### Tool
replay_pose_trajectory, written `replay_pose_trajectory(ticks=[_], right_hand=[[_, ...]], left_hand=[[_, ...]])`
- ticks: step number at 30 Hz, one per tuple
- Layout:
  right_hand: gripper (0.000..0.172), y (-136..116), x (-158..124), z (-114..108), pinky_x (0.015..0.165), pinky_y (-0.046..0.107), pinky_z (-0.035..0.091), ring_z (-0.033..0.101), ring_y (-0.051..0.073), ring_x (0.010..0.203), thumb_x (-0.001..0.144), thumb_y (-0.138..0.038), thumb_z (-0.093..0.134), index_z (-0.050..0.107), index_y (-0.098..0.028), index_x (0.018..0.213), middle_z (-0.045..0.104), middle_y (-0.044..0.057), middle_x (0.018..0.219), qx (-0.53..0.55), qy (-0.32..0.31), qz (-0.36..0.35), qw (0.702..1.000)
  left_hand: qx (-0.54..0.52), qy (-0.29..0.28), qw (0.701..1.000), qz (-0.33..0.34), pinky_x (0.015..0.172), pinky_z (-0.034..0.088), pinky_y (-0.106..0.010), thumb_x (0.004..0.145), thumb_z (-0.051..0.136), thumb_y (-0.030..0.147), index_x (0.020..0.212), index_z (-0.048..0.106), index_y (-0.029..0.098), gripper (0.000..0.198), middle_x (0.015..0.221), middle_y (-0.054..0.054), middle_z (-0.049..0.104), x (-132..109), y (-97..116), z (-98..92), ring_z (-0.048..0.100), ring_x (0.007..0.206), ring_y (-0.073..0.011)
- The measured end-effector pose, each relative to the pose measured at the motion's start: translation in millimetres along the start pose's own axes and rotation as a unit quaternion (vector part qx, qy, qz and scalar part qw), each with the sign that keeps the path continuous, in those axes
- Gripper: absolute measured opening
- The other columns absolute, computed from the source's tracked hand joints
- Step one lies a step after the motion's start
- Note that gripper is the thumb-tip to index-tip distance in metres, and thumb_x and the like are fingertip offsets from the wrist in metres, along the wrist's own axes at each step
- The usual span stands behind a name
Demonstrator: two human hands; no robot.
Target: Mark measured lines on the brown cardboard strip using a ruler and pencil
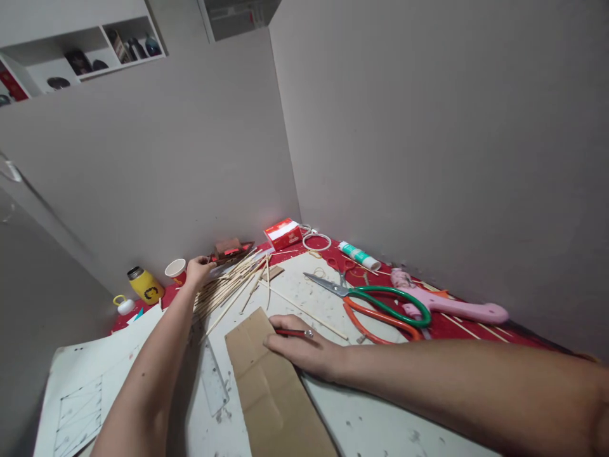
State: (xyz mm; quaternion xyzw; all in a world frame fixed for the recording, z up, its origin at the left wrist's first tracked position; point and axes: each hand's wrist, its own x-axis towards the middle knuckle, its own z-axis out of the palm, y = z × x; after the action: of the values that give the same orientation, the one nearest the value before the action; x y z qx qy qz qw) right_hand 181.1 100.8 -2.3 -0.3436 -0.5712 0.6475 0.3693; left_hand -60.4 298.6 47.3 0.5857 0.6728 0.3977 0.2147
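Observation:
My right hand (307, 349) is closed around a dark red pencil (292, 332) with a shiny end, and its fingers rest on the edge of a long piece of brown cardboard (273, 387). My left hand (198, 273) reaches to the far side of the table, its fingers drawn together beside a brown boat-shaped object (231, 249). What those fingers pinch, if anything, is too small to make out. A pile of thin wooden sticks (233, 282) lies just right of the left hand. Under the left forearm is a clear ruler-like strip (214, 381).
Large scissors (371, 298) with green and orange handles lie beyond my right hand, near a pink glue gun (457, 309) and a green-white tube (359, 255). A paper cup (176, 271), yellow bottle (146, 285) and red box (284, 235) stand at the back. A drawn sheet (80, 406) lies left.

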Motion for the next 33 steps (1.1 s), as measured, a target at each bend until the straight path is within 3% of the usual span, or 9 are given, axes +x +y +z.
replay_pose_trajectory(ticks=[5,10,15,18,21,24,28,33], right_hand=[[0.03,-3.3,-1.5,-0.3,0.072,0.03,0.048,0.067,0.024,0.087,0.068,-0.029,0.058,0.074,-0.016,0.09,0.075,0.002,0.085,0.001,0.006,-0.005,1.0],[0.029,3.1,2.6,1.4,0.07,0.03,0.049,0.068,0.022,0.081,0.066,-0.031,0.06,0.074,-0.016,0.086,0.075,0.002,0.081,0.028,0.018,-0.001,0.999],[0.036,7.6,4.7,2.5,0.075,0.033,0.051,0.069,0.023,0.084,0.069,-0.038,0.063,0.073,-0.016,0.095,0.076,0.005,0.086,0.073,0.035,0.002,0.997],[0.037,5.2,1.8,3.7,0.079,0.032,0.05,0.068,0.022,0.089,0.07,-0.038,0.065,0.072,-0.016,0.099,0.077,0.005,0.093,0.086,0.049,-0.005,0.995],[0.034,2.6,-2.9,6.5,0.077,0.032,0.049,0.067,0.02,0.084,0.069,-0.036,0.065,0.072,-0.016,0.095,0.076,0.004,0.09,0.089,0.029,0.004,0.996],[0.031,1.1,-8.1,9.6,0.075,0.032,0.049,0.066,0.02,0.079,0.069,-0.033,0.063,0.073,-0.016,0.092,0.075,0.004,0.086,0.088,-0.003,0.025,0.996],[0.027,0.0,-11.8,10.4,0.067,0.03,0.047,0.063,0.017,0.069,0.068,-0.031,0.061,0.072,-0.015,0.087,0.072,0.003,0.074,0.074,-0.022,0.057,0.995],[0.018,2.0,-10.5,7.9,0.058,0.026,0.042,0.059,0.016,0.064,0.068,-0.027,0.06,0.07,-0.017,0.079,0.068,0.003,0.066,0.055,-0.005,0.065,0.996]], left_hand=[[0.018,0.041,0.999,0.02,0.089,0.056,-0.046,0.095,0.063,0.036,0.127,0.058,0.017,0.037,0.128,-0.011,0.061,0.2,-3.8,-13.1,0.064,0.108,-0.0247],[-0.008,0.079,0.996,0.03,0.09,0.055,-0.047,0.095,0.062,0.035,0.128,0.058,0.018,0.038,0.13,-0.011,0.06,-29.1,0.1,-27.5,0.063,0.109,-0.0251],[-0.103,0.011,0.995,0.015,0.088,0.056,-0.045,0.095,0.063,0.035,0.124,0.06,0.016,0.035,0.124,-0.01,0.063,-105.1,2.2,-38.8,0.065,0.106,-0.0238],[-0.171,-0.066,0.983,-0.025,0.083,0.057,-0.037,0.088,0.069,0.046,0.127,0.059,0.015,0.05,0.111,-0.01,0.069,-166.7,5.2,-46.2,0.069,0.093,-0.0194],[-0.209,-0.137,0.965,-0.075,0.069,0.057,-0.034,0.077,0.073,0.06,0.124,0.061,0.015,0.066,0.095,-0.009,0.07,-220.5,10.8,-50.8,0.067,0.072,-0.0162],[-0.216,-0.189,0.953,-0.099,0.066,0.057,-0.034,0.07,0.079,0.057,0.12,0.063,0.018,0.066,0.088,-0.008,0.071,-253.7,14.2,-51.7,0.068,0.072,-0.0188],[-0.167,-0.195,0.962,-0.096,0.064,0.057,-0.035,0.073,0.074,0.056,0.117,0.064,0.017,0.06,0.08,-0.008,0.071,-263.3,5.7,-55.2,0.069,0.07,-0.0215],[0.001,-0.054,0.997,-0.06,0.066,0.051,-0.033,0.078,0.068,0.053,0.136,0.052,0.017,0.07,0.094,-0.009,0.071,-243.7,-16.8,-68.8,0.068,0.071,-0.0216]])
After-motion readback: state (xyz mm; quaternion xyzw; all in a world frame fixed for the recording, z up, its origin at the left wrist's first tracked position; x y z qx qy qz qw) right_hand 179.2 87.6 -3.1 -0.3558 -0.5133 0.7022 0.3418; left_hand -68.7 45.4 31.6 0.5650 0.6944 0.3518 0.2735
